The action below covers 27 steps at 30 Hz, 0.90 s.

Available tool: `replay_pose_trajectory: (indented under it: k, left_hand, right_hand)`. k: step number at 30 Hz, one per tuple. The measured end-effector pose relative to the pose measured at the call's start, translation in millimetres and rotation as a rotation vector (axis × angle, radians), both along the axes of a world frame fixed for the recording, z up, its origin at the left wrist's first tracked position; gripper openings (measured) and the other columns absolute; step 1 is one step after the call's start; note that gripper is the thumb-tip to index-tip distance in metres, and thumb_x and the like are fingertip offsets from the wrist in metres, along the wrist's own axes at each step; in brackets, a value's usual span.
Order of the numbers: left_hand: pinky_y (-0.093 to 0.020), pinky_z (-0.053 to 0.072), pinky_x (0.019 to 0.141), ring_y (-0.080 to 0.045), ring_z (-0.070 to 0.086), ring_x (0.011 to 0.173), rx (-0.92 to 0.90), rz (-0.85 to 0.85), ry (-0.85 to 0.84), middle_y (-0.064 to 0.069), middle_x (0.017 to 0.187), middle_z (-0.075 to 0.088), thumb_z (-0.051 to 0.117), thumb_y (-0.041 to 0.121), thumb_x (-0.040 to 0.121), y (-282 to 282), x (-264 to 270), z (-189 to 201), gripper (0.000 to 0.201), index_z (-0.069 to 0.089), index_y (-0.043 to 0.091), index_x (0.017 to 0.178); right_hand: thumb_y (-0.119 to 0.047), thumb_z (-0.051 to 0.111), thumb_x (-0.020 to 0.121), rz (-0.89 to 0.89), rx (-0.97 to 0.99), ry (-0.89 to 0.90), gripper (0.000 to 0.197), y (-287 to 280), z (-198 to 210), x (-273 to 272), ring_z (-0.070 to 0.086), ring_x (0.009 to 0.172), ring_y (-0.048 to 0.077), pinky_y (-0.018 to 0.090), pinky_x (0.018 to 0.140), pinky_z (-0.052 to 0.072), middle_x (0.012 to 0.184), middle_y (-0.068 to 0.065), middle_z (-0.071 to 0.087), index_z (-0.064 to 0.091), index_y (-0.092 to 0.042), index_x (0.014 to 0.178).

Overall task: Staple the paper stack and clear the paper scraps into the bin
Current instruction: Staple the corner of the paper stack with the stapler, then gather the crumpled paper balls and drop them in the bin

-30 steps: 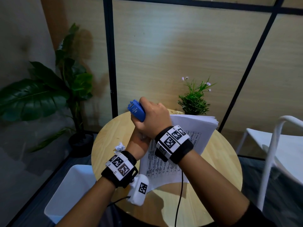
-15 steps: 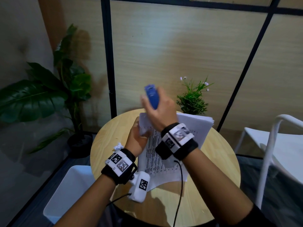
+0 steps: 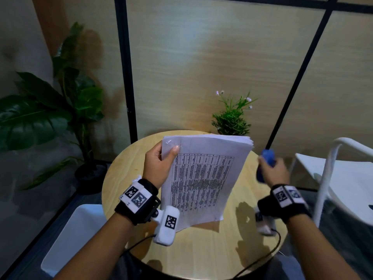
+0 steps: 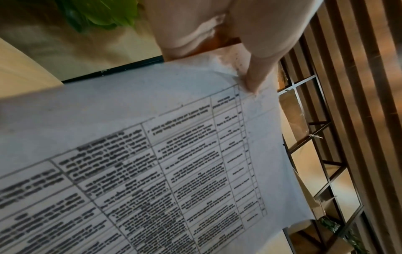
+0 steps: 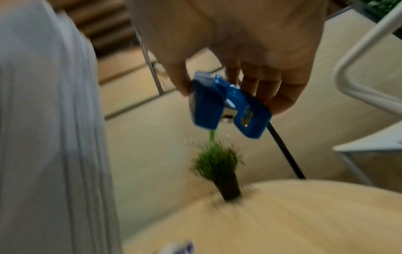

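My left hand (image 3: 161,158) holds the white paper stack (image 3: 203,178) tilted above the round wooden table (image 3: 125,170), thumb on the top sheet near its upper left corner, where a staple (image 3: 168,141) shows. In the left wrist view the thumb (image 4: 256,68) presses the printed paper stack (image 4: 152,154). My right hand (image 3: 270,168) grips the blue stapler (image 3: 267,158) over the table's right edge, apart from the stack. The right wrist view shows the blue stapler (image 5: 228,106) pinched in the fingers (image 5: 267,86). A white paper scrap (image 3: 139,177) peeks out behind my left wrist.
A white bin (image 3: 68,239) stands on the floor left of the table. A small potted plant (image 3: 232,118) sits at the table's far edge. A white chair (image 3: 343,178) is on the right, a large leafy plant (image 3: 50,114) on the left.
My right hand has pulled the stapler off the stack's corner and swung it to the right. My left hand has raised and tilted the stack toward me.
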State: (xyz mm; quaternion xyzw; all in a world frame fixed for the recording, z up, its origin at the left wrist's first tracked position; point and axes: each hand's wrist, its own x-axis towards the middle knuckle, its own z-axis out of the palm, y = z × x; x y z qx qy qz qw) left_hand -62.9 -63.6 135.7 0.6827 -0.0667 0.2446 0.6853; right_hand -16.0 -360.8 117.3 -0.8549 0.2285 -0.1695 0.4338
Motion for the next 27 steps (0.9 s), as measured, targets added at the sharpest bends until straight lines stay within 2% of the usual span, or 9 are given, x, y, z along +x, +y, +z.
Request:
replay_pose_trajectory:
  k: [3,6,9,12,14,16,20,24,27]
  left_hand:
    - [-0.007,0.05,0.058,0.01,0.061,0.06,0.057,0.035,0.012,0.006,0.076,0.065,0.061,0.008,0.088,1,2,4,0.018,0.063,0.024,0.081]
    - [-0.009,0.053,0.062,0.007,0.063,0.064,0.14,0.003,0.017,0.006,0.078,0.067,0.066,0.006,0.084,9,2,12,0.018,0.065,0.024,0.079]
    - [-0.017,0.056,0.066,-0.005,0.066,0.069,0.204,-0.059,0.072,-0.002,0.079,0.07,0.072,0.009,0.079,16,6,23,0.006,0.07,0.006,0.084]
    - [-0.021,0.057,0.065,-0.008,0.067,0.068,0.252,-0.055,0.105,0.004,0.069,0.072,0.074,0.011,0.077,17,14,31,0.011,0.073,0.002,0.08]
    - [-0.026,0.057,0.065,-0.01,0.067,0.067,0.283,-0.045,0.113,0.01,0.062,0.071,0.075,0.013,0.077,14,18,35,0.005,0.073,0.009,0.074]
    - [-0.03,0.056,0.066,-0.014,0.066,0.069,0.293,-0.016,0.105,0.007,0.065,0.069,0.075,0.014,0.077,10,24,39,0.009,0.072,0.015,0.069]
    - [-0.03,0.054,0.069,-0.016,0.062,0.07,0.288,0.078,0.044,-0.006,0.074,0.068,0.074,0.011,0.078,-2,34,54,0.004,0.073,0.009,0.081]
    - [-0.021,0.047,0.06,0.005,0.054,0.054,0.181,0.207,-0.01,-0.001,0.072,0.062,0.074,0.01,0.078,0,46,78,0.012,0.07,0.002,0.087]
    - [-0.027,0.043,0.069,-0.013,0.05,0.073,0.039,0.345,0.035,-0.007,0.082,0.056,0.072,0.014,0.08,14,56,91,0.017,0.058,0.017,0.069]
  right_hand:
    - [-0.042,0.064,0.083,0.138,-0.146,0.279,0.051,0,-63,-1,0.061,0.099,0.037,0.035,0.078,0.043,0.108,0.023,0.063,0.054,-0.002,0.112]
    - [-0.045,0.067,0.078,0.173,-0.207,0.427,0.042,1,-109,-1,0.057,0.074,0.03,0.034,0.07,0.046,0.081,0.01,0.059,0.054,-0.008,0.093]
    - [-0.053,0.067,0.073,0.192,-0.318,0.523,0.043,1,-136,-1,0.055,0.068,0.026,0.032,0.065,0.046,0.069,0.004,0.053,0.052,-0.013,0.08]
    - [-0.06,0.064,0.069,0.193,-0.4,0.576,0.045,1,-144,-1,0.058,0.079,0.026,0.032,0.074,0.046,0.08,0.004,0.056,0.051,-0.017,0.079]
    - [-0.064,0.062,0.069,0.181,-0.438,0.589,0.054,3,-141,-1,0.056,0.095,0.028,0.039,0.089,0.044,0.099,0.006,0.055,0.052,-0.017,0.094]
    - [-0.065,0.06,0.072,0.132,-0.446,0.541,0.059,8,-131,-2,0.052,0.109,0.03,0.042,0.092,0.04,0.117,0.008,0.05,0.051,-0.02,0.11]
    - [-0.047,0.061,0.083,0.062,-0.15,0.246,0.049,25,-109,-9,0.054,0.108,0.036,0.043,0.09,0.046,0.123,0.017,0.049,0.053,-0.011,0.116]
    - [-0.037,0.066,0.082,0.079,0.252,0.001,0.039,52,-90,-34,0.057,0.092,0.031,0.037,0.079,0.046,0.112,0.018,0.055,0.049,-0.012,0.107]
    - [-0.046,0.059,0.086,0.164,0.64,0.101,0.042,77,-82,-56,0.06,0.083,0.029,0.036,0.067,0.048,0.104,0.006,0.054,0.044,-0.017,0.112]
